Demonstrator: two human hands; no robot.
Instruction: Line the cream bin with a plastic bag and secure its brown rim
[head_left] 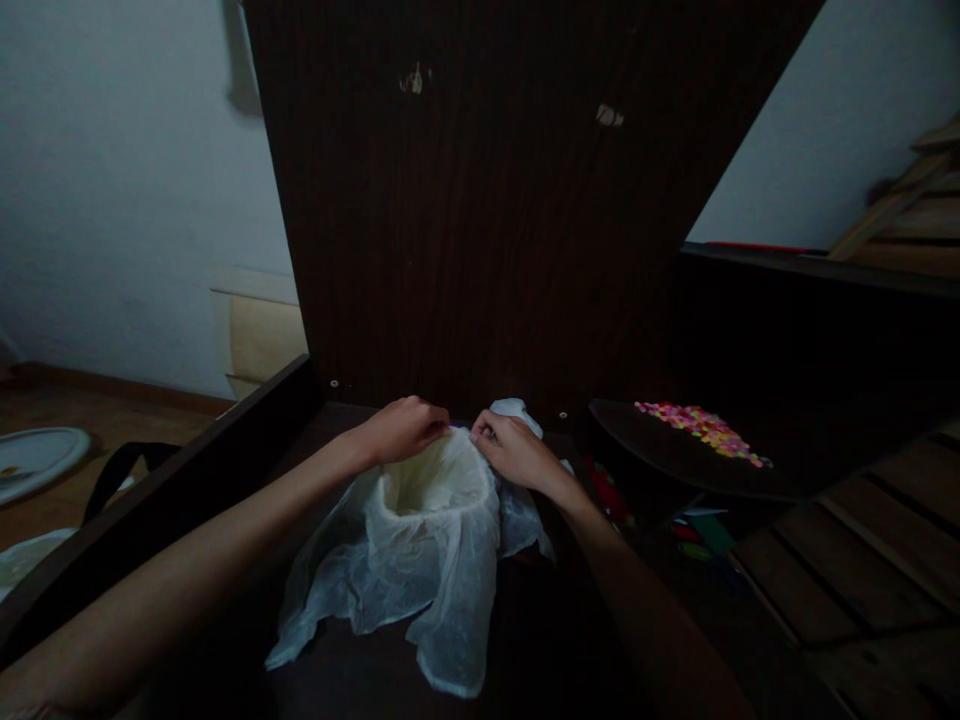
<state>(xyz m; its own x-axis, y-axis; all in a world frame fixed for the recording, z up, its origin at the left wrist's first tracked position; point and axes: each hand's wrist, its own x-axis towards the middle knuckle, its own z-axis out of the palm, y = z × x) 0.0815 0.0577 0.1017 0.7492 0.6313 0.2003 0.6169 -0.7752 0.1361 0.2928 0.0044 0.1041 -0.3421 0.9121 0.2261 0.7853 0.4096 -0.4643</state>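
A thin white cloth (420,570) is draped over a pale round container (427,490) on a dark surface, and hangs down its front and sides. My left hand (405,428) is closed on the cloth at the container's far rim. My right hand (514,447) is closed on the cloth just to the right of it, with a bunched bit of cloth showing behind the fingers. The two hands almost touch at the far rim.
A tall dark wooden panel (510,200) stands upright right behind the hands. A dark round tray (675,455) with small bright candies (701,425) lies to the right. Wooden slats (862,560) are at the far right, a white plate (37,460) on the floor at the left.
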